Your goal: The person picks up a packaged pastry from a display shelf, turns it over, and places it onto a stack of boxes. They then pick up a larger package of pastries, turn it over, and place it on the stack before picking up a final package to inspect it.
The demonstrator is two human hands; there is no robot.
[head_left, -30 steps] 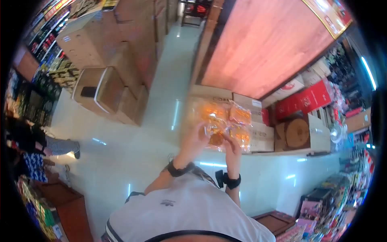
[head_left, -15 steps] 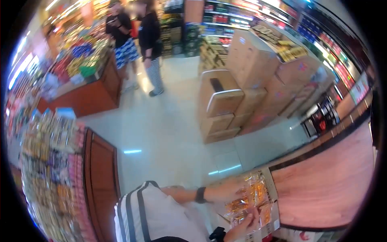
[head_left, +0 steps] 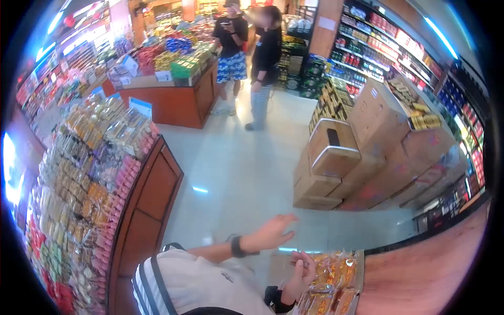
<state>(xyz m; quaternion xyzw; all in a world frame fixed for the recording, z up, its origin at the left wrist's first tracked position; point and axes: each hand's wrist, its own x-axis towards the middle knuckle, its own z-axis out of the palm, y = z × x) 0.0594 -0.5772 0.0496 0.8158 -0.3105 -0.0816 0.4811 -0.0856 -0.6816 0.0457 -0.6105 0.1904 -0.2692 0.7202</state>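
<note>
My left hand point(head_left: 270, 233), with a dark band on its wrist, is held out over the floor with its fingers apart and nothing in it. Lower and to the right, my right hand point(head_left: 302, 272) is raised at the left side of an open carton point(head_left: 360, 270). Its fingers are loosely bent, and I see no item in them. Clear packets point(head_left: 329, 273) with orange-brown contents and printed lettering fill the carton in rows. Part of the carton's near side is cut off by the lower view edge.
A pink wood-grain tabletop point(head_left: 420, 268) adjoins the carton on the right. Stacked cardboard boxes point(head_left: 336, 152) stand ahead. To the left is a wooden display stand point(head_left: 142, 215) heaped with packaged goods. Two people point(head_left: 262, 63) stand beside another display point(head_left: 163, 107) farther back.
Both hands have come away from the packets; my left hand has moved up and left, my right hand up and left to the carton's side. The view has shifted left and up.
</note>
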